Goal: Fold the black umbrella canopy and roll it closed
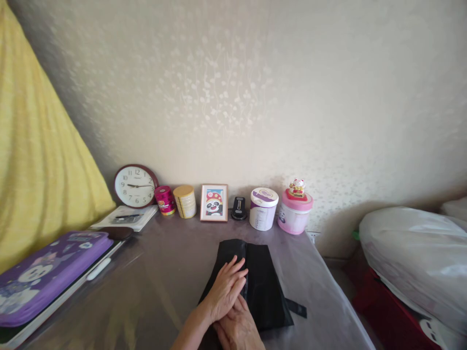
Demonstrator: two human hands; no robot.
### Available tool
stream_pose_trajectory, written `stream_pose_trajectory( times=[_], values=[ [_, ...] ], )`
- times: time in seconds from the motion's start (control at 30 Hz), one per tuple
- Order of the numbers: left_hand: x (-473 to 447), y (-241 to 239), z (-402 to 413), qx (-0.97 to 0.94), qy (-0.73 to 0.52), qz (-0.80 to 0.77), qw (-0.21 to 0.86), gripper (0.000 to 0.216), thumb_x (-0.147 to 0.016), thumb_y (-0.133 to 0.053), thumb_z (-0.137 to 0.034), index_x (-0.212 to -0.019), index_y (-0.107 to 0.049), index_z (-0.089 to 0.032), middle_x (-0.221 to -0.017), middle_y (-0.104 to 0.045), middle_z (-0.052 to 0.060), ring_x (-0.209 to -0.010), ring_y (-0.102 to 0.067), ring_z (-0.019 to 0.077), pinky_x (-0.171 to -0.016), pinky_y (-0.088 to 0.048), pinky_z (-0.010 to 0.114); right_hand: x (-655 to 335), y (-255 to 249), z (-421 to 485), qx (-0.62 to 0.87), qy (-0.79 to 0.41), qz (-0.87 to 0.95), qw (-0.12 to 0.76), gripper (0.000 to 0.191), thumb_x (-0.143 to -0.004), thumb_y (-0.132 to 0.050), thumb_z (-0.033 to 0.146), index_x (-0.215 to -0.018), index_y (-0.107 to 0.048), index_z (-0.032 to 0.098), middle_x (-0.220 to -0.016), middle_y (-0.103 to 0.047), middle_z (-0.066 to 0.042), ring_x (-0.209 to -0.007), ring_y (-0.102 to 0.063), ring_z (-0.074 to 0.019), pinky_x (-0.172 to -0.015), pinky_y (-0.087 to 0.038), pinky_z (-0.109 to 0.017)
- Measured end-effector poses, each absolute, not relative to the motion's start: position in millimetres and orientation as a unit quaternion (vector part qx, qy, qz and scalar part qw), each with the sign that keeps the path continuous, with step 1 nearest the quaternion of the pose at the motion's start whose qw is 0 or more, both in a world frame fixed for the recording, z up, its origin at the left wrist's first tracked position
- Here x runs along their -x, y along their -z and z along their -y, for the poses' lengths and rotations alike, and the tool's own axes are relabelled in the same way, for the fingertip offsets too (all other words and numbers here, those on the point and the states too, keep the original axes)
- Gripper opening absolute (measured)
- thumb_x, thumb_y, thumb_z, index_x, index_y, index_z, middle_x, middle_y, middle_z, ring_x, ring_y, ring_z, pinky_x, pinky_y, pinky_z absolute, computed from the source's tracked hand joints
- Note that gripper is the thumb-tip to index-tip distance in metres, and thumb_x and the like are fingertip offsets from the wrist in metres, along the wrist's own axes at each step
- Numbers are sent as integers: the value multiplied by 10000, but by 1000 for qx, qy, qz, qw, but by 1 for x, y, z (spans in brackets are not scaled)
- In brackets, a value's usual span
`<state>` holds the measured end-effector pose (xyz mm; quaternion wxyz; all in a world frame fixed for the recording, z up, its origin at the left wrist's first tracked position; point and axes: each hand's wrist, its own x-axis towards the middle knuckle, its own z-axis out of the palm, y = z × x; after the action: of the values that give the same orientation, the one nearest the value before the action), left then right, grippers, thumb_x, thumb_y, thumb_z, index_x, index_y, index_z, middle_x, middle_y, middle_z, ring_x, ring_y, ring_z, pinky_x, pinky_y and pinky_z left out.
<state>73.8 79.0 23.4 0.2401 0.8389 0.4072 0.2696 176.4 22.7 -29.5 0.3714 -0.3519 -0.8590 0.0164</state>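
A folded black fabric item (264, 287) lies flat on the table, with a seam or fold down its middle. A short black strap (297, 308) sticks out from its right side. My left hand (228, 286) rests on the left part of the fabric, fingers stretched out towards the middle fold. Just below it, my right hand (239, 323) presses on the near part of the fabric, its fingertips partly hidden beneath the left hand. Both hands look flat, and neither grips anything that I can see.
Along the wall stand a clock (134, 186), a pink tin (165, 200), a yellow-lidded tin (185, 201), a framed panda picture (214, 202), a black stand (239, 208) and two tubs (263, 209). A purple case (51, 274) lies left. Plastic-wrapped bundles (416, 253) are beyond the table's right edge.
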Motion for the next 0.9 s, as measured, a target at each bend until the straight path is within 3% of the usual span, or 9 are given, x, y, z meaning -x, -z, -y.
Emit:
stream_pose_trajectory(
  times=[0.23,0.37,0.5,0.63,0.73,0.8,0.9],
  values=[
    [-72,5,-122,-803,-315,-457,218,392,-937,-293,-345,-1298,-442,-318,-1460,-324,-1,-1354,-254,197,-1090,-243,475,-180,3,-19,366,-89,865,332,270,-825,-542,182,-1063,-618,285,-1018,-687,28,-1073,-552,-174,-1078,-281,-359],
    [-66,23,-137,-778,-347,-480,207,424,-926,-286,-331,-1319,-424,-249,-1430,-383,45,-1323,-326,178,-1084,-283,429,-180,8,-19,367,-97,862,336,274,-827,-545,191,-1071,-625,286,-1026,-688,25,-1103,-536,-182,-1075,-292,-382],
    [-48,30,-140,-743,-383,-512,197,462,-913,-289,-413,-1248,-505,-178,-1334,-503,101,-1250,-441,207,-1073,-315,426,-181,9,-18,370,-100,857,344,288,-827,-547,187,-1084,-620,295,-1030,-684,35,-1102,-534,-180,-1068,-304,-406],
    [-43,13,-119,-727,-412,-510,205,468,-915,-291,-445,-1259,-494,-202,-1363,-475,72,-1283,-396,192,-1098,-281,405,-181,6,-17,372,-100,858,340,285,-830,-545,188,-1088,-617,283,-1034,-682,29,-1105,-528,-187,-1068,-304,-414],
    [-54,-6,-91,-746,-402,-468,252,427,-932,-276,-416,-1282,-472,-271,-1382,-456,1,-1300,-365,144,-1088,-307,350,-181,4,-16,372,-95,860,336,288,-834,-534,180,-1094,-608,281,-1060,-673,19,-1101,-528,-187,-1069,-300,-411],
    [-61,-14,-74,-749,-363,-432,347,420,-928,-291,-426,-1270,-490,-285,-1399,-432,-4,-1324,-321,160,-1102,-275,386,-181,3,-16,363,-82,865,337,297,-836,-524,178,-1106,-595,279,-1096,-661,7,-1121,-516,-192,-1068,-301,-407],
    [-62,-15,-60,-735,-346,-428,395,435,-924,-287,-446,-1265,-499,-281,-1436,-369,-7,-1356,-244,171,-1121,-216,414,-181,6,-16,359,-62,867,339,276,-834,-523,177,-1086,-593,266,-1072,-667,-3,-1119,-517,-192,-1067,-303,-393]
  ],
)
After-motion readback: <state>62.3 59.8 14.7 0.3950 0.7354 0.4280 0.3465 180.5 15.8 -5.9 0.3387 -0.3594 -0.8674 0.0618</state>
